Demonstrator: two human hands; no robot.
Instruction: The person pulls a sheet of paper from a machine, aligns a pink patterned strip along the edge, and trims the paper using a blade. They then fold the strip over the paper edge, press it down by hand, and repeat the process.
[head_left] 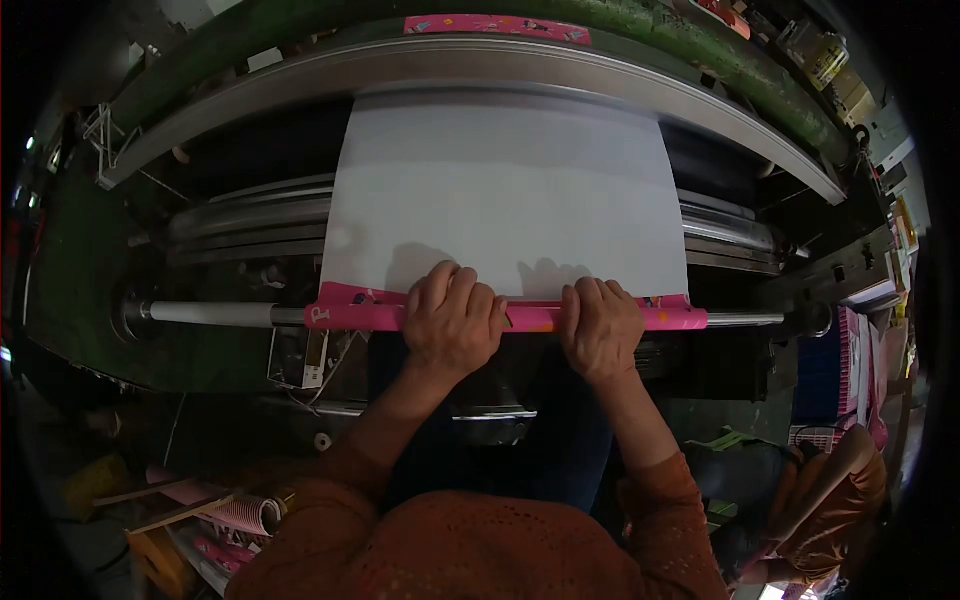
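Observation:
A wide sheet (500, 190), white on the face toward me, comes down from under a metal bar and winds onto a roll. The pink printed roll (540, 318) lies level on a metal shaft (745, 319). My left hand (452, 318) is closed over the roll left of its middle, fingers curled across the top. Right of the middle, my right hand (603, 325) grips the same roll in a similar way. A short stretch of pink shows between the two hands. The undersides of both hands are hidden.
Beyond the sheet runs the long metal bar (500, 62), with a green roller (680, 50) behind it. A white sleeve (212, 313) covers the shaft's left part. Pink rolled material (262, 515) lies lower left. Another person (835, 500) is close by at lower right.

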